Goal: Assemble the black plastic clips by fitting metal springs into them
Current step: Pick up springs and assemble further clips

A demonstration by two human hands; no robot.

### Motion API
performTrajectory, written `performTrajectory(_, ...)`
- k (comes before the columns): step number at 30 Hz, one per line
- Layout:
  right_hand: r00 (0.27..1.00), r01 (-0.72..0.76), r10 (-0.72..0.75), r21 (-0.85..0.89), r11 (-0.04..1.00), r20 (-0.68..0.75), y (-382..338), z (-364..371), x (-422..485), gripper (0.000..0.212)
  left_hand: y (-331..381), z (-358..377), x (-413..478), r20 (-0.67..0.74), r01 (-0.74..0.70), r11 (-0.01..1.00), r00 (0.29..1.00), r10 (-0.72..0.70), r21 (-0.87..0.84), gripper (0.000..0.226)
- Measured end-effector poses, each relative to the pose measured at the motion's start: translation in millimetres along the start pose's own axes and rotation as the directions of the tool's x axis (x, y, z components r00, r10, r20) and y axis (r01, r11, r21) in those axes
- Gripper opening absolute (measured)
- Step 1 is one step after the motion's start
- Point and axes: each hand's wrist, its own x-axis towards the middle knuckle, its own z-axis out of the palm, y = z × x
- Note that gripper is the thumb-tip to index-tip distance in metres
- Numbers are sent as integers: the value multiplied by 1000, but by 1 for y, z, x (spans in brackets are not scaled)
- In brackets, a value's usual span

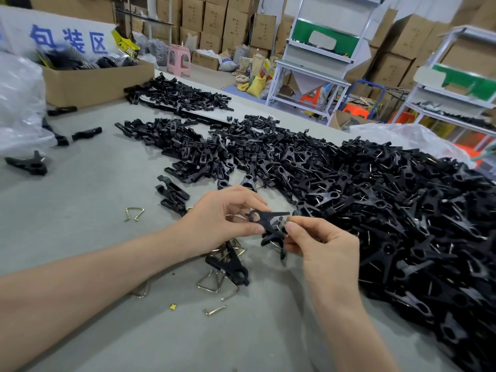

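**Clip pinched between both hands, above the table's near middle**

The black clip (269, 219) is held clear of the grey table (80, 210), between the two hands. The left hand (222, 218) pinches the clip's ringed end between thumb and forefinger, with the other fingers curled loosely behind. The right hand (322, 245) pinches the opposite, forked end with thumb and forefinger tips. A metal spring (277, 244) shows as thin wire at that end, just beside the right fingertips; how far it is seated I cannot tell.

Directly below the hands, loose springs (214, 283) lie on the table with a second clip (233, 264) resting across them. A heap of sprung clips (402, 224) fills the right edge. Bare clip halves (193, 151) spread toward the far side. A cardboard box (94, 81) sits at the far left corner.
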Motion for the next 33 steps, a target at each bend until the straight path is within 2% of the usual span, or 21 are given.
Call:
performTrajectory(9, 1000, 4, -3, 27, 1000, -17, 5, 0, 2, 13, 3, 0, -1, 36, 23, 999, 999, -22, -36, 32)
performTrajectory(18, 992, 121, -125, -148, 982, -20, 7, -1, 4, 18, 5, 1, -3, 33, 41, 999, 999, -40, -27, 29)
performTrajectory(24, 998, 57, -56, -59, 997, 5, 8, -1, 5, 17, 3, 0, -2, 25, 42, 999, 999, -42, -1, 28)
performTrajectory(30, 996, -83, 76, 126, 989, 55, 5, -2, 6, 19, 1, -2, -1, 35, 36, 996, 999, -39, 86, 23)
performTrajectory(33, 986, -153, 137, 175, 973, 98, 4, -1, 5, 19, 0, -4, -1, 42, 76, 989, 996, -82, 131, 22)
